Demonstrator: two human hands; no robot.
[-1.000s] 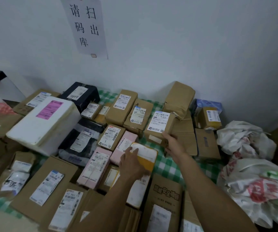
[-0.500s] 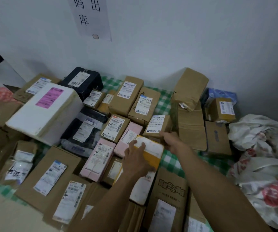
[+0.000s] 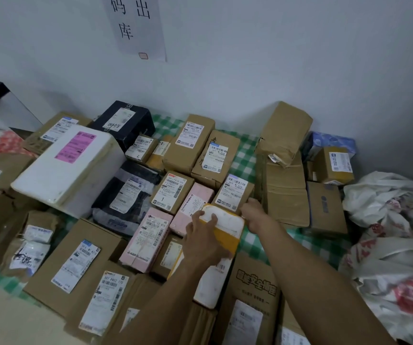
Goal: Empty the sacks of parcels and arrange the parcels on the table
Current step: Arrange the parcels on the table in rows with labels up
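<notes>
Gripping a yellow mailer (image 3: 227, 224) in my left hand (image 3: 204, 239), right hand (image 3: 255, 214) unreadable, I reckoned the surface (image 3: 247, 160) nearly filled, sacks (image 3: 384, 200) pending.

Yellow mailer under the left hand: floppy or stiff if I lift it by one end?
Probably bends somewhat: the yellow mailer looks like a thin soft envelope, not a box. Likely light, since the left hand alone seems to hold it up.

Dim, flat indoor light; soft focus, wide-angle bending at edges.
</notes>
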